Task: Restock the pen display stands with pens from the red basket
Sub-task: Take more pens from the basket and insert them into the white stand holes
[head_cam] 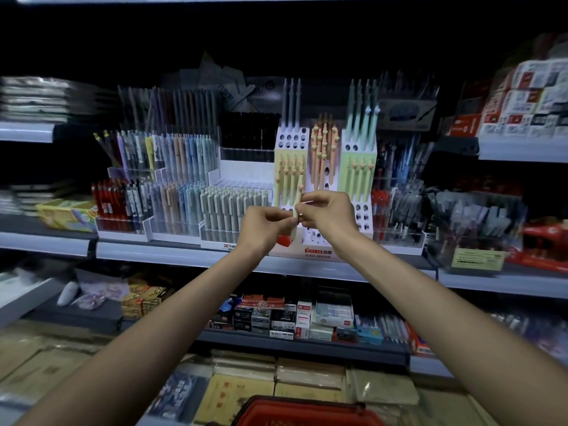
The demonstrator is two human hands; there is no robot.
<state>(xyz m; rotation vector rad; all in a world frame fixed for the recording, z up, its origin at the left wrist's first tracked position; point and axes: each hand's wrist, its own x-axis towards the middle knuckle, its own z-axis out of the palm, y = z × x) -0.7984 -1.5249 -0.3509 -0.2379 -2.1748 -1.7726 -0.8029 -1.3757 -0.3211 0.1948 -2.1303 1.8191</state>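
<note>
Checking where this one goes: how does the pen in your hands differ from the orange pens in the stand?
The pen is pale yellow; the orange pens are peach. The pen is pinched by the left hand and right hand; the orange pens sit slotted in the stand. Both have a small charm near the top.

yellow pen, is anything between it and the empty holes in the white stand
Nothing visible does. The left hand and right hand pinch the yellow pen just in front of the white stand; empty holes show below the hands.
</note>
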